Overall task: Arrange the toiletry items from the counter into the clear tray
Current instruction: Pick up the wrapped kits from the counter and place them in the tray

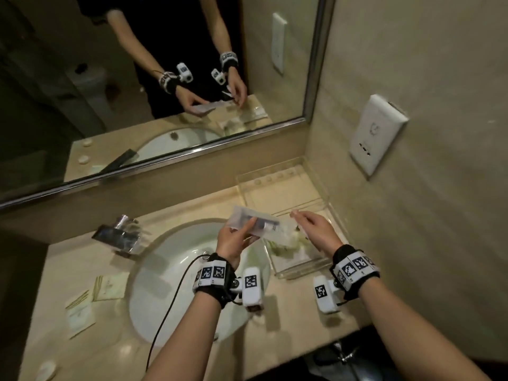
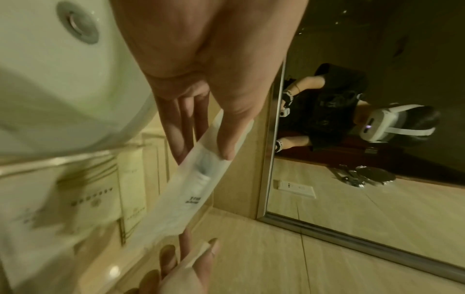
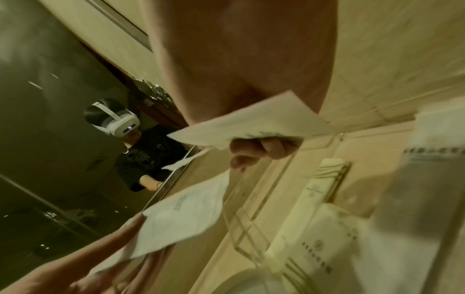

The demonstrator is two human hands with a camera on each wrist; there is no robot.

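My left hand (image 1: 242,229) pinches a long translucent packet (image 1: 257,222) with a dark item inside, thumb on top and fingers beneath (image 2: 226,137), above the gap between sink and tray. To its right, my right hand (image 1: 305,224) grips a second white packet (image 3: 251,123) with fingers curled under it, over the clear tray (image 1: 283,193). The tray stands in the counter's back right corner against the wall. Several pale packets (image 1: 286,246) lie in its near part. Where the two held packets meet is partly hidden by my hands.
The white sink basin (image 1: 192,276) fills the counter's middle, and a chrome faucet (image 1: 121,235) stands at its back left. More flat packets (image 1: 108,287) lie on the counter left of the basin. A mirror (image 1: 137,105) runs behind, and a wall socket (image 1: 376,133) is on the right.
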